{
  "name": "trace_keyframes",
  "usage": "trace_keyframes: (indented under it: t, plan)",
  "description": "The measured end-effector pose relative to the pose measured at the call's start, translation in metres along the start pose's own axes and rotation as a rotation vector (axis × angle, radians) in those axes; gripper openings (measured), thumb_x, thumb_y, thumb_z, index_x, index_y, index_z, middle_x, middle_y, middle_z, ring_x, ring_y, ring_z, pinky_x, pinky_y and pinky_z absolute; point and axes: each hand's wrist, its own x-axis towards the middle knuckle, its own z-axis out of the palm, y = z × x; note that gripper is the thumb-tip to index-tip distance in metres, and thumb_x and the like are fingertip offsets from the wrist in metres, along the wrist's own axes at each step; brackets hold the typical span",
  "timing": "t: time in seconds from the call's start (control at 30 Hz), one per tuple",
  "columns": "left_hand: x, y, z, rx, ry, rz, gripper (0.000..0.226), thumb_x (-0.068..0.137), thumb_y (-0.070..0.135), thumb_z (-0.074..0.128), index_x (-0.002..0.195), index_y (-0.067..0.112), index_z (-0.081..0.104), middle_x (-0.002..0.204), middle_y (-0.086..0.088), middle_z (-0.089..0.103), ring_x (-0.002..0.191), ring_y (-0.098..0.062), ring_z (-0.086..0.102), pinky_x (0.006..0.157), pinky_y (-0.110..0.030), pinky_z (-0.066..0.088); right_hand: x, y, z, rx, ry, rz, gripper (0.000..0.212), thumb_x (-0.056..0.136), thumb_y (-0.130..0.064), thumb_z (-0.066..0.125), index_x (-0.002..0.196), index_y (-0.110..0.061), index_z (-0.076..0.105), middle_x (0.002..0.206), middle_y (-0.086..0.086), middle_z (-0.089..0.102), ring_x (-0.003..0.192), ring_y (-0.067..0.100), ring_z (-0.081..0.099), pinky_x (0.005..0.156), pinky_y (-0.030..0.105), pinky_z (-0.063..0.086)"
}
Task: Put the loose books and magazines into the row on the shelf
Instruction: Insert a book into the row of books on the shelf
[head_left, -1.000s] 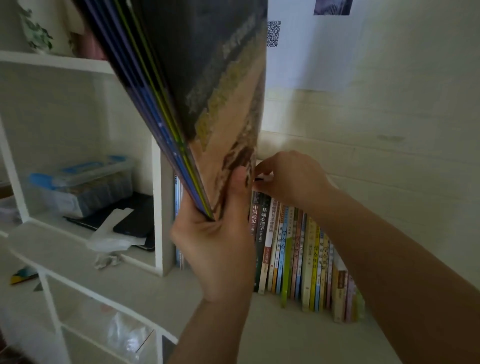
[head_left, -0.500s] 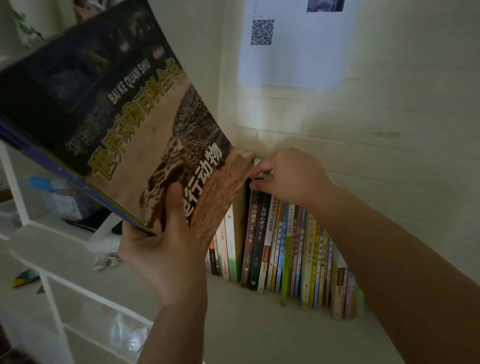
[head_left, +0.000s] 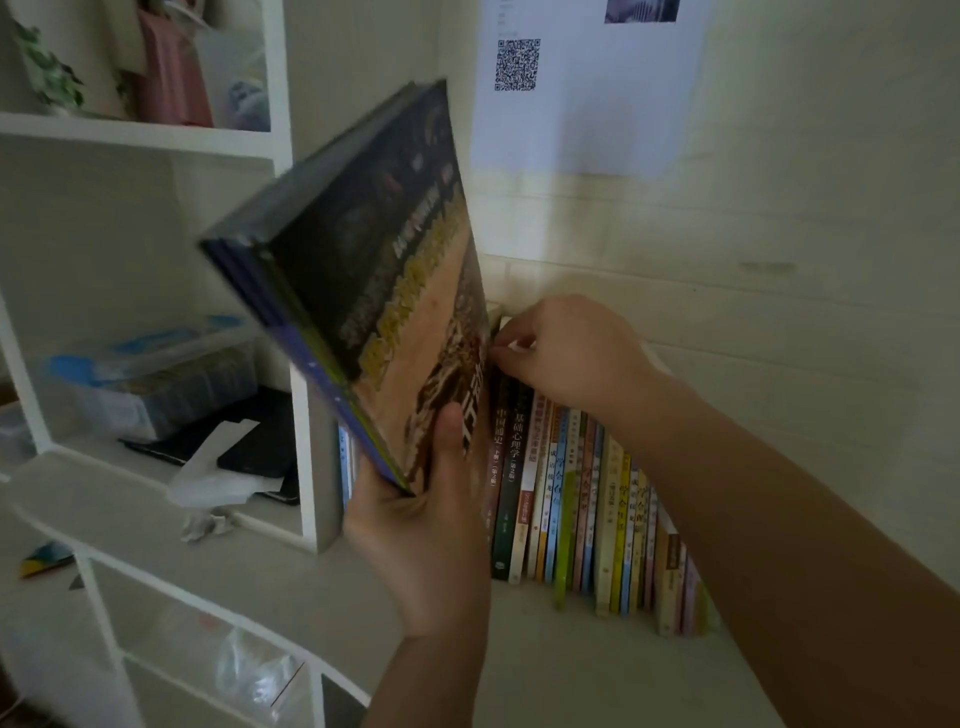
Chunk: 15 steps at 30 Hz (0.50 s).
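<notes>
Since half a second ago the stack of large thin books with a dark and tan reptile cover has swung up from lying flat to stand nearly on edge, tilted left, just left of the row of upright colourful paperbacks on the white shelf. The left hand clamps its lower corner, thumb on the cover. The right hand pinches the tops of the row's leftmost dark spines.

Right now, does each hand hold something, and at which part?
The left hand grips a stack of large thin books at its lower corner, thumb on the front cover. The right hand only pinches the top edges of books in the row.
</notes>
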Motion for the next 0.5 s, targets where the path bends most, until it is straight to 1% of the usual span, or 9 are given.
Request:
trace_keyframes:
  t: [0.07,0.13,0.17,0.27,0.37,0.4,0.43,0.47,0.5]
  plan:
    - [-0.002,-0.018,0.000,0.069,-0.050,-0.037,0.007,0.076,0.027,0.069,0.082,0.028,0.066,0.068,0.024,0.066,0.069,0.009,0.062,0.061,-0.008,0.048,0.000,-0.001,0.000,-0.007,0.000,0.000,0.026,0.088,-0.043,0.052,0.103,-0.035,0.071,0.097,-0.001,0.072,0.086,0.021,0.064,0.075,0.030,0.050]
    - [-0.001,-0.035,0.002,0.148,-0.087,-0.065,0.020,0.079,0.025,0.069,0.095,0.013,0.069,0.074,0.011,0.070,0.072,0.000,0.064,0.067,-0.021,0.055,-0.002,-0.002,0.000,0.001,0.000,0.000,0.025,0.090,-0.040,0.051,0.102,-0.035,0.071,0.092,-0.001,0.072,0.083,0.021,0.064,0.073,0.029,0.051]
    - [0.002,-0.040,0.004,0.192,-0.101,-0.067,0.023,0.080,0.024,0.069,0.099,0.011,0.067,0.082,0.008,0.070,0.077,-0.002,0.064,0.071,-0.026,0.055,-0.003,-0.002,-0.001,0.004,0.000,-0.001,0.024,0.091,-0.038,0.050,0.101,-0.034,0.072,0.091,-0.001,0.072,0.081,0.021,0.064,0.073,0.029,0.051]
    - [0.006,-0.057,0.008,0.298,-0.132,-0.035,0.022,0.083,0.021,0.067,0.103,0.017,0.061,0.092,0.007,0.066,0.086,-0.005,0.062,0.077,-0.025,0.052,-0.005,0.000,-0.003,0.028,-0.011,0.005,0.025,0.093,-0.034,0.048,0.103,-0.032,0.071,0.090,-0.003,0.072,0.078,0.019,0.063,0.073,0.029,0.049]
    - [0.000,-0.076,0.009,0.407,-0.186,-0.038,0.025,0.085,0.024,0.064,0.108,0.017,0.059,0.098,0.002,0.064,0.091,-0.014,0.060,0.075,-0.028,0.049,-0.003,0.002,-0.006,0.140,-0.057,0.037,0.031,0.097,-0.028,0.041,0.110,-0.023,0.068,0.078,-0.003,0.062,0.061,0.011,0.052,0.058,0.024,0.040]
    - [-0.004,-0.084,0.008,0.475,-0.200,-0.029,0.028,0.085,0.027,0.063,0.110,0.015,0.058,0.101,0.000,0.063,0.094,-0.016,0.058,0.077,-0.030,0.048,-0.005,0.001,-0.007,0.217,-0.055,0.052,0.033,0.099,-0.030,0.036,0.114,-0.019,0.063,0.084,-0.001,0.063,0.065,0.011,0.053,0.061,0.025,0.041]
    - [-0.008,-0.091,0.006,0.552,-0.215,-0.014,0.034,0.085,0.031,0.062,0.112,0.012,0.056,0.104,-0.003,0.061,0.098,-0.019,0.056,0.079,-0.034,0.048,-0.006,0.000,-0.009,0.292,-0.034,0.057,0.035,0.100,-0.034,0.032,0.119,-0.019,0.058,0.096,0.001,0.065,0.076,0.013,0.058,0.071,0.027,0.044]
    - [-0.011,-0.099,0.004,0.621,-0.237,0.004,0.039,0.084,0.034,0.060,0.113,0.008,0.054,0.104,-0.007,0.060,0.099,-0.023,0.055,0.080,-0.039,0.048,-0.009,-0.003,-0.011,0.350,0.004,0.043,0.039,0.100,-0.039,0.029,0.126,-0.020,0.052,0.112,0.003,0.064,0.093,0.015,0.060,0.084,0.029,0.044]
    - [-0.012,-0.105,0.001,0.676,-0.269,0.033,0.043,0.084,0.037,0.057,0.112,0.005,0.052,0.103,-0.010,0.059,0.099,-0.027,0.055,0.080,-0.043,0.050,-0.010,-0.007,-0.013,0.389,0.036,0.007,0.044,0.099,-0.043,0.027,0.133,-0.022,0.045,0.126,0.003,0.059,0.109,0.016,0.056,0.093,0.029,0.040]
